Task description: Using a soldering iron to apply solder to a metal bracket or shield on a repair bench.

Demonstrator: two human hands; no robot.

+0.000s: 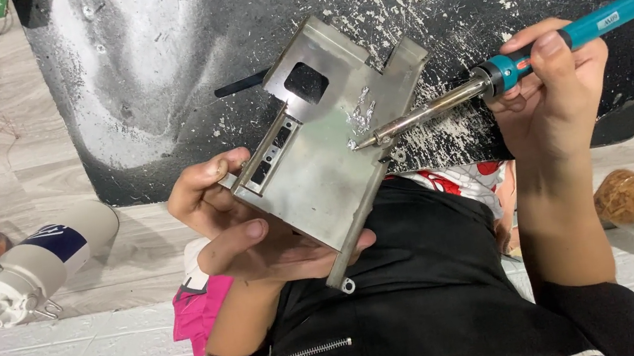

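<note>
Two hands at work: left hand (245, 230) grips the metal bracket (321, 148) tilted, steadying it; right hand (550, 84) closed around the soldering iron (487, 81), tip on its face.

dull brushed metal bracket (323, 164), teal plastic-handled soldering iron (487, 81), scuffed black mat (175, 65) flecked with solder.

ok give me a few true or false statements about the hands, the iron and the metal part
1. The right hand holds a teal-handled soldering iron. True.
2. The iron's tip touches the metal part. True.
3. The left hand is empty. False: it holds the metal part from below.
4. The white bottle stands upright. False: it lies on its side.
5. The black mat is spotless. False: it is speckled with pale flecks.
</note>
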